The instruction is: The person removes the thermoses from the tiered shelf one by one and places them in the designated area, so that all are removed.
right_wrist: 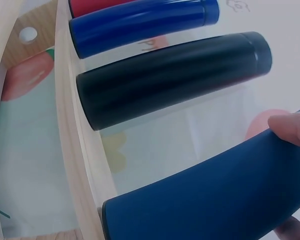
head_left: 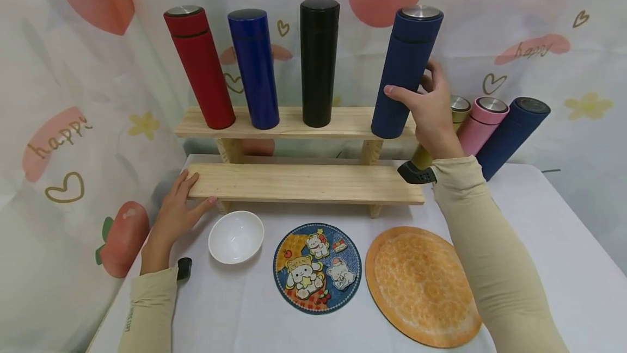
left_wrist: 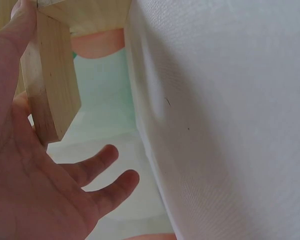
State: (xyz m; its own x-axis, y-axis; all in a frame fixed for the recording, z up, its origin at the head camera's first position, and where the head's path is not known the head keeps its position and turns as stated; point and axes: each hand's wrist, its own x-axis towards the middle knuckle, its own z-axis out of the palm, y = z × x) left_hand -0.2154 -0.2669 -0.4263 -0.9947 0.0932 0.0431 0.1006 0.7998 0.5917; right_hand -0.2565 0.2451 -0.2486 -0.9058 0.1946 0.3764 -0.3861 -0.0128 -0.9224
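My right hand (head_left: 433, 111) grips a navy blue thermos bottle (head_left: 407, 70) around its middle, thumb across the near side. The bottle leans slightly, its steel-topped lid up, and its base is right at the upper board of a wooden two-tier shelf (head_left: 303, 183). To its left on that board stand a black thermos (head_left: 319, 64), a glossy blue thermos (head_left: 253, 70) and a red thermos (head_left: 201, 70). My left hand (head_left: 178, 209) holds the left end of the lower board, thumb at the front edge; in the left wrist view, two fingers (left_wrist: 112, 195) extend past the wood.
Right of the shelf, partly behind my right arm, stand a gold thermos (head_left: 460, 105), a pink thermos (head_left: 482, 124) and another navy thermos (head_left: 514, 135). In front lie a white bowl (head_left: 236, 237), a round cartoon mat (head_left: 317, 268) and a round bread-patterned mat (head_left: 421, 288) on the white-covered table.
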